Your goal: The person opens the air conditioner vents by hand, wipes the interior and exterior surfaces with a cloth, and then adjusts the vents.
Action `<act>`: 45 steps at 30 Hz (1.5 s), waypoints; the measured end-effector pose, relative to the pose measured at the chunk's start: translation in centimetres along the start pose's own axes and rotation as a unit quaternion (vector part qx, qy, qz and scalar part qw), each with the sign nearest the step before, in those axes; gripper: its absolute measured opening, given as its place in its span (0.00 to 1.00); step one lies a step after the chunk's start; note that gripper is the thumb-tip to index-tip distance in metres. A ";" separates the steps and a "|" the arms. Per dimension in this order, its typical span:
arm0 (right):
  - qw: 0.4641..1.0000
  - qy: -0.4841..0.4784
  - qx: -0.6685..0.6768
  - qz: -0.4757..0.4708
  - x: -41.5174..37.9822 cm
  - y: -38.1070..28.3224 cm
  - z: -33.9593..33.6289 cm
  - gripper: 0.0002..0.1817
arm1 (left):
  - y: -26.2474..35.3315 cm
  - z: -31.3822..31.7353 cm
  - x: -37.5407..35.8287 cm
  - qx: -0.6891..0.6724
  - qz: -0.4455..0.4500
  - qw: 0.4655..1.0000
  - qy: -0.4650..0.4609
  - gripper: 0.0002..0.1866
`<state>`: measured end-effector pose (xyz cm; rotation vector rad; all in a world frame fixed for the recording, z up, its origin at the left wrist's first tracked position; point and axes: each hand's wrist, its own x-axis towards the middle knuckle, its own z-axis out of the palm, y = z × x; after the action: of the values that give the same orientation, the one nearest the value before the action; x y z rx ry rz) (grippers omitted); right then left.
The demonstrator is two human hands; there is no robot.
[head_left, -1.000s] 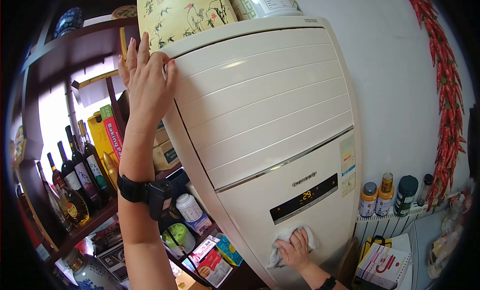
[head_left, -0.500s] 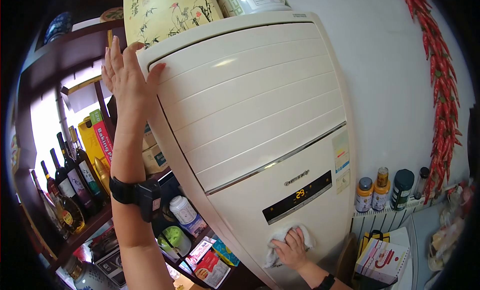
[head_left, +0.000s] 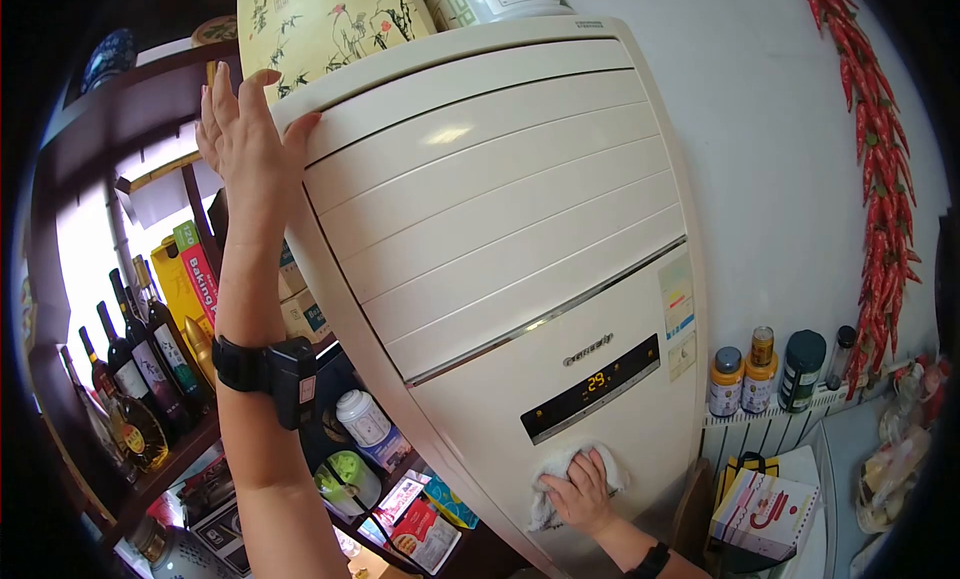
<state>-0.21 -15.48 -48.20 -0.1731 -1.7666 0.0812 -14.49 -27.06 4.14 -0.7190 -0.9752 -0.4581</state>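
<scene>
left hand (head_left: 245, 139) braces air conditioner (head_left: 500, 229) | right hand (head_left: 580, 489) presses cloth (head_left: 560, 479) | bottles (head_left: 140, 359) beside

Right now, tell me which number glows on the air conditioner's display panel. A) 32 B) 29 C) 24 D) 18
B: the dark display panel on the air conditioner shows an orange 29, just above the white cloth that the right hand presses against the front, while the left hand rests on the upper left corner.
</scene>
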 end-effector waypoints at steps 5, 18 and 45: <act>1.000 -0.008 0.008 0.005 -0.1 -0.1 -0.1 0.27 | -0.1 0.0 0.2 0.003 -0.002 1.000 -0.009 0.30; 1.000 -0.003 0.015 0.002 -0.2 0.3 0.2 0.27 | -1.2 0.9 1.3 0.013 0.044 0.999 -0.004 0.31; 1.000 -0.009 0.013 -0.003 -0.1 0.1 -0.1 0.25 | 1.5 -0.7 1.7 0.016 0.147 0.989 -0.015 0.14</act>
<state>-0.07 -15.38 -48.26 -0.1492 -1.7833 0.1020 -12.28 -26.61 4.83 -0.8284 -0.8846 -0.1734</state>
